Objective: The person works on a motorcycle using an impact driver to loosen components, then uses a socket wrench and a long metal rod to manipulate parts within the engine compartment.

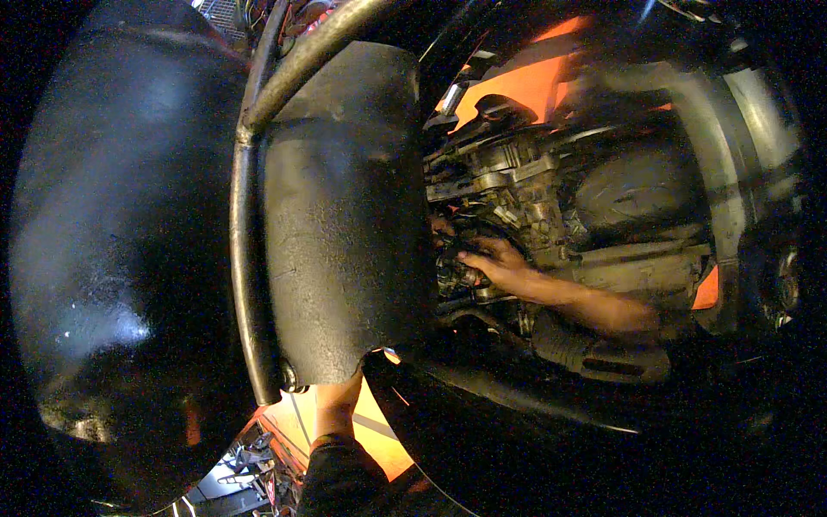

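Observation:
My right hand reaches in from the right among the dark parts of an engine. Its fingers are bent round a small dark part, which is too shadowed to name. From below, my left forearm passes up behind a black curved panel, and most of my left hand is hidden there. A skin-toned patch beside the panel's right edge, close to my right fingertips, may be its fingers. A metal tube runs down the panel's left side.
A large smooth black surface fills the left. A ribbed dark housing lies below my right forearm, and a pale curved frame piece stands to the right. Orange surface shows through gaps. Assorted items lie at the lower left.

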The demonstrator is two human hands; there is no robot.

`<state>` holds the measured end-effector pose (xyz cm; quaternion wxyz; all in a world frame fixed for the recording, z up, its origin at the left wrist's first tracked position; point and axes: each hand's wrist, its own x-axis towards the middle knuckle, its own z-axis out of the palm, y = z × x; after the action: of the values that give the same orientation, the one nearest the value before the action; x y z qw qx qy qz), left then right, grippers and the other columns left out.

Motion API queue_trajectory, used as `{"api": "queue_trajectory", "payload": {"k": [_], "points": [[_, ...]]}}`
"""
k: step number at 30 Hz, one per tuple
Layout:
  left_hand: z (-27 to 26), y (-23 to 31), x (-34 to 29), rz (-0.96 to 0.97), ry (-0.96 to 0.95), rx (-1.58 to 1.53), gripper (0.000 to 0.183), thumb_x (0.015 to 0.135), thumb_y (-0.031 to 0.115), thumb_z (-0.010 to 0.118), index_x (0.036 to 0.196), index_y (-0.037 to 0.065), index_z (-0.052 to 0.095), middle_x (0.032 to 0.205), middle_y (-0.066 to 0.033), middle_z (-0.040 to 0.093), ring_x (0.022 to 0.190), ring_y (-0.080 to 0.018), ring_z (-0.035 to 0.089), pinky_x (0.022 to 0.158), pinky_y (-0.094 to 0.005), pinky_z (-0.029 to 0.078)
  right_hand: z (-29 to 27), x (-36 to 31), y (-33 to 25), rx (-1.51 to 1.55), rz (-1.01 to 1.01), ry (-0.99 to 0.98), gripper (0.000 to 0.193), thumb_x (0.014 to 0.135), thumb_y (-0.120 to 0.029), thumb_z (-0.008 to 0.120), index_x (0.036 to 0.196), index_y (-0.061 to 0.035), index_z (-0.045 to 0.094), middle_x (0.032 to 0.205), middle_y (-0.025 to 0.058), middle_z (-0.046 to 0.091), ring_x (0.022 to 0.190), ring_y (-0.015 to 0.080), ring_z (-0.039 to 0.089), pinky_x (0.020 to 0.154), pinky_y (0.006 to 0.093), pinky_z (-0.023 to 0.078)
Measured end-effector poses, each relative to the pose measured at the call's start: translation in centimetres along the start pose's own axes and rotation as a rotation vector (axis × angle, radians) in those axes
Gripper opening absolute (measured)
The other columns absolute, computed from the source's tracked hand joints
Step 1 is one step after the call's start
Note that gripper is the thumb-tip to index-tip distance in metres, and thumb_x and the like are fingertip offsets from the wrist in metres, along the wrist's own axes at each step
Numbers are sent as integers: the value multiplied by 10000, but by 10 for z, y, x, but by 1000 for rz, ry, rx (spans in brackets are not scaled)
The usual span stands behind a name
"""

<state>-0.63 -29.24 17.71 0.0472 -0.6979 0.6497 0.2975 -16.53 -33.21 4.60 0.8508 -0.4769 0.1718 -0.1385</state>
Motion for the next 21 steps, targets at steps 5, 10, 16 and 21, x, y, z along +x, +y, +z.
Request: {"api": "queue_trajectory", "payload": {"k": [5, 10, 16, 21], "points": [[15, -16, -20, -49, 142, -92, 402, 689, -64, 535, 1068, 65, 570, 1116, -123, 577, 1079, -280, 515, 940, -359, 393, 4, 0, 3, 130, 253, 46, 494, 751, -365, 665, 1116, -54, 550, 878, 51, 625, 692, 119, 570, 524, 264, 473], [7, -6, -8, -57, 74, -89, 375, 700, -54, 538, 1055, 57, 578, 1099, -128, 586, 1069, -283, 520, 935, -356, 395, 0, 0, 11, 134, 179, 65, 504, 749, -358, 662, 1124, -44, 541, 939, 67, 615, 712, 139, 572, 528, 261, 482], [5, -6, -4, -56, 28, -88, 361, 696, -49, 536, 1036, 58, 591, 1076, -130, 595, 1053, -281, 526, 938, -356, 387, -4, 1, 10, 81, 170, 82, 443, 767, -344, 647, 1093, -55, 568, 947, 43, 617, 741, 141, 569, 551, 270, 478], [9, -18, -10, 7, 71, -17, 410, 642, -67, 540, 1027, 61, 599, 1077, -132, 591, 1059, -279, 520, 952, -353, 373, 3, 0, 13, 257, 127, 155, 352, 818, -295, 595, 1077, -57, 579, 954, 38, 616, 770, 144, 568, 645, 268, 469]]}}
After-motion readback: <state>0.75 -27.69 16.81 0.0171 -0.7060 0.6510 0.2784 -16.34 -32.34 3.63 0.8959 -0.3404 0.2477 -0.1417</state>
